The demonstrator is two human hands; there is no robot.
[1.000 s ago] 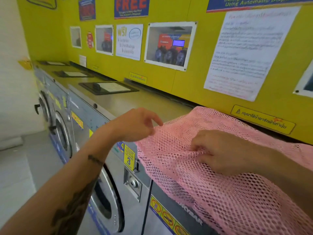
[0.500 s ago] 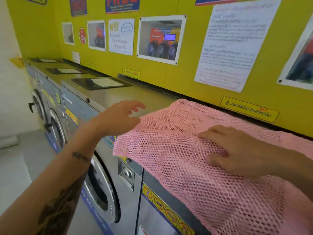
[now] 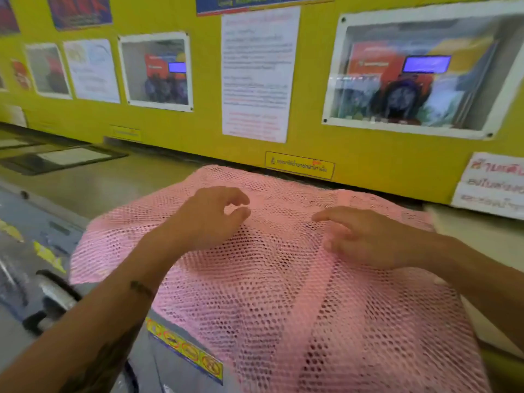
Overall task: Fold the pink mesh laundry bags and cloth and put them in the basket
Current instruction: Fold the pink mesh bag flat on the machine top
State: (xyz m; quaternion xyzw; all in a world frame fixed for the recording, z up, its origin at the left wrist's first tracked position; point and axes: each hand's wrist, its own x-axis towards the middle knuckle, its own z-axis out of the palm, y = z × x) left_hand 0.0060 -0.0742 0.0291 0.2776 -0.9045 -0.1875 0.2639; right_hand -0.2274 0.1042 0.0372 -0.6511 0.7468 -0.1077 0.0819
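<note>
Here the pink mesh bag lies spread flat, long axis wall-to-viewer.

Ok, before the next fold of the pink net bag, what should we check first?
1. Pink mesh bag spread on the washer top: ok, though its front part hangs over the edge.
2. Bag smooth: not ok, ripples run across the middle.
3. Left hand holding the bag: not ok, its fingers are curled just above the mesh, gripping nothing.
4. Right hand holding the bag: not ok, it rests on the mesh with loose fingers.
5. Basket ready nearby: cannot tell, none in view.
</note>
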